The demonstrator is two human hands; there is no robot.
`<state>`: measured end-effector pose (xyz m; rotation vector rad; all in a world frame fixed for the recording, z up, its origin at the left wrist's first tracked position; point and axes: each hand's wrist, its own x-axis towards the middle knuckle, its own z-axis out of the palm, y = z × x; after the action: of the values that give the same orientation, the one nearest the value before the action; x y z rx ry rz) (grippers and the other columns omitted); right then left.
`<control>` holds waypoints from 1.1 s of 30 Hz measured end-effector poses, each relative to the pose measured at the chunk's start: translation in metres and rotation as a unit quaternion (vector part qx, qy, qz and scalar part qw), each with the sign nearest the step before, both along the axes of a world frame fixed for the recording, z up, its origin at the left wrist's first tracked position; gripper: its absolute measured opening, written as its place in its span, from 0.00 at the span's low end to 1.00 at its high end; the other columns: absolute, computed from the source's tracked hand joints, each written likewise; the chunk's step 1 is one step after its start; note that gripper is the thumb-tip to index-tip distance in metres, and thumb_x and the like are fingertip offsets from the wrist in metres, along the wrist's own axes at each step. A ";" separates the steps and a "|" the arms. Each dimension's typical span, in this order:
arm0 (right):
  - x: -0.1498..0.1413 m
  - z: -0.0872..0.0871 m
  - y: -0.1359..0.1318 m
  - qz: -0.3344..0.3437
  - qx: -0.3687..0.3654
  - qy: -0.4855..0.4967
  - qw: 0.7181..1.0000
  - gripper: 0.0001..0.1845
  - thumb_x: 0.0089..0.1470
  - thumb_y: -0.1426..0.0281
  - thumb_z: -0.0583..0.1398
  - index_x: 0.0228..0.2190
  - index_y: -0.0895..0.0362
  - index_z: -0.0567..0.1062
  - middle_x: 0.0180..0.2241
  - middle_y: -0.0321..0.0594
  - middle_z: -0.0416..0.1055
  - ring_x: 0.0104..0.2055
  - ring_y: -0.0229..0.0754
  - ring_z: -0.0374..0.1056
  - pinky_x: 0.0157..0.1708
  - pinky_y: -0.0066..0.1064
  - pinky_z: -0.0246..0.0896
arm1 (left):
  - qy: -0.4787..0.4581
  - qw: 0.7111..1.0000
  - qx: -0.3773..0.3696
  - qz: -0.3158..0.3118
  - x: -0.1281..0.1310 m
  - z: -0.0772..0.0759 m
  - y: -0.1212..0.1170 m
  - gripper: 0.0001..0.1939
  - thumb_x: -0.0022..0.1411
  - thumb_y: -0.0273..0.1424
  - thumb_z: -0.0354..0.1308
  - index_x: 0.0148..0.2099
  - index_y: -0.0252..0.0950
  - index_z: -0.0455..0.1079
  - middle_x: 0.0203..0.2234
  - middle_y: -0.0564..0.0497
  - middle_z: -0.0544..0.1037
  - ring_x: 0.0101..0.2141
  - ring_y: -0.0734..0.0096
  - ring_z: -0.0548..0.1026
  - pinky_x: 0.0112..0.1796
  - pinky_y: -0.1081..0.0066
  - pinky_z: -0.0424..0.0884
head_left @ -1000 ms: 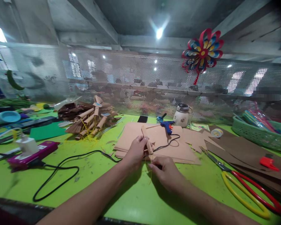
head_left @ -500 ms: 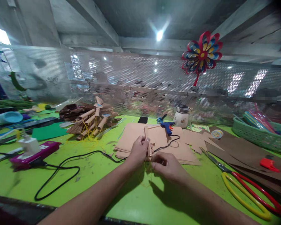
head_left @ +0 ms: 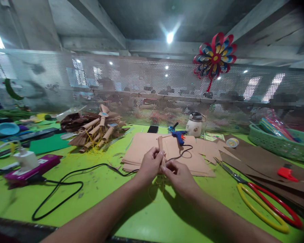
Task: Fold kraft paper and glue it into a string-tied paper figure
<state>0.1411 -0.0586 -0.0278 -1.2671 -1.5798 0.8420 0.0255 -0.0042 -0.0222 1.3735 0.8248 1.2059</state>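
Between my two hands is a narrow roll of brown paper (head_left: 160,144), its top end pointing away from me. My left hand (head_left: 151,163) is closed around it from the left. At its near end, the fingers of my right hand (head_left: 178,175) pinch the roll. Thin yellow string (head_left: 157,193) hangs below my fingers in loose loops. Just beyond lies a stack of brown paper sheets (head_left: 136,148), with a blue glue gun (head_left: 178,137) resting on it. My fingers hide the lower part of the roll.
Left are a purple power strip (head_left: 32,170) with a black cord and a pile of brown paper rolls (head_left: 103,126) with yellow string. Right lie large scissors (head_left: 266,202), dark brown sheets (head_left: 253,162) and a green basket (head_left: 281,143). A white bottle (head_left: 194,125) stands behind the stack.
My right hand has moved up and inward, from beside the string to the near end of the paper roll. My left hand keeps its hold. The view has shifted slightly.
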 end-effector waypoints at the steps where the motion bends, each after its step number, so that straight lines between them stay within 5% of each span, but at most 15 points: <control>1: 0.000 0.000 0.000 0.004 -0.005 0.015 1.000 0.12 0.52 0.62 0.56 0.25 0.58 0.69 0.24 0.37 0.65 0.25 0.36 0.57 0.26 0.29 0.52 | -0.007 1.000 -0.006 -0.005 0.000 0.000 0.000 0.10 0.54 0.36 0.56 0.30 0.34 0.63 0.20 0.53 0.69 0.21 0.77 0.67 0.24 0.76 0.62; 8: 0.000 -0.002 0.001 0.003 -0.024 0.075 0.997 0.16 0.49 0.58 0.59 0.23 0.59 0.69 0.22 0.35 0.62 0.24 0.35 0.55 0.25 0.28 0.49 | -0.086 0.991 -0.091 -0.054 0.000 0.003 -0.002 0.13 0.50 0.37 0.60 0.30 0.33 0.62 0.21 0.53 0.69 0.21 0.77 0.68 0.24 0.77 0.63; 19: 0.004 -0.010 0.006 -0.016 -0.019 0.093 0.995 0.16 0.47 0.59 0.59 0.21 0.59 0.69 0.19 0.36 0.63 0.23 0.35 0.56 0.25 0.29 0.51 | -0.077 0.980 -0.158 -0.090 -0.001 0.006 -0.007 0.09 0.48 0.29 0.59 0.33 0.33 0.65 0.24 0.51 0.71 0.24 0.73 0.71 0.28 0.73 0.68; 33: 0.007 -0.010 0.010 -0.017 -0.056 0.084 0.995 0.15 0.49 0.61 0.55 0.21 0.60 0.68 0.19 0.35 0.60 0.22 0.34 0.55 0.22 0.27 0.51 | -0.067 0.982 -0.156 -0.079 0.001 -0.009 0.000 0.13 0.43 0.27 0.64 0.33 0.32 0.67 0.25 0.50 0.71 0.24 0.73 0.72 0.32 0.68 0.71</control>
<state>0.1480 -0.0485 -0.0381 -1.2638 -1.3908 0.9994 0.0267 -0.0046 -0.0316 1.0699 0.7584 0.9873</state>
